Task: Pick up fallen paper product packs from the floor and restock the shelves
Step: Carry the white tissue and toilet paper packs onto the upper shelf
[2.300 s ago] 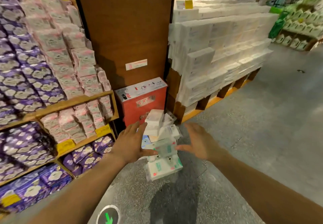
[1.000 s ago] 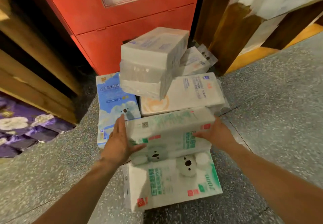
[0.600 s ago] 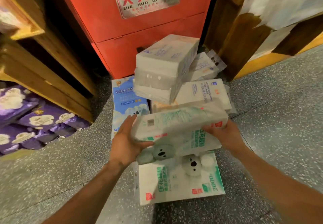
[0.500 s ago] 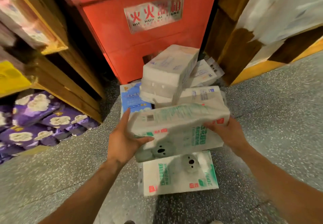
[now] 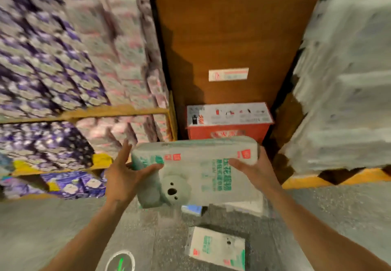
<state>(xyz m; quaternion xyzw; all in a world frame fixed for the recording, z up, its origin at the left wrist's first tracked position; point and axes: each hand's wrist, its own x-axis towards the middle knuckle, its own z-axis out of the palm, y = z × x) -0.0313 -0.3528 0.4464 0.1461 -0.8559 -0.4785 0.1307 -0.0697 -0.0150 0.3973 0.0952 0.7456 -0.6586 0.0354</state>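
A white tissue pack with green print and a koala picture (image 5: 196, 171) is held up in front of me, well above the floor. My left hand (image 5: 124, 177) grips its left end and my right hand (image 5: 254, 170) grips its right end. A second koala pack (image 5: 218, 247) lies flat on the grey floor below. A blue-and-white pack (image 5: 191, 209) peeks out under the held one; the remaining pile is hidden behind it.
Wooden shelves (image 5: 88, 112) on the left are packed with purple and pink packs. A red fire-extinguisher box (image 5: 228, 122) stands against a brown panel ahead. Stacked white tissue packs (image 5: 342, 101) fill a pallet on the right. A green arrow marker (image 5: 120, 262) sits on the floor.
Both hands closed on the koala pack and lifted it off the pile. My view has risen from close to the floor to standing height.
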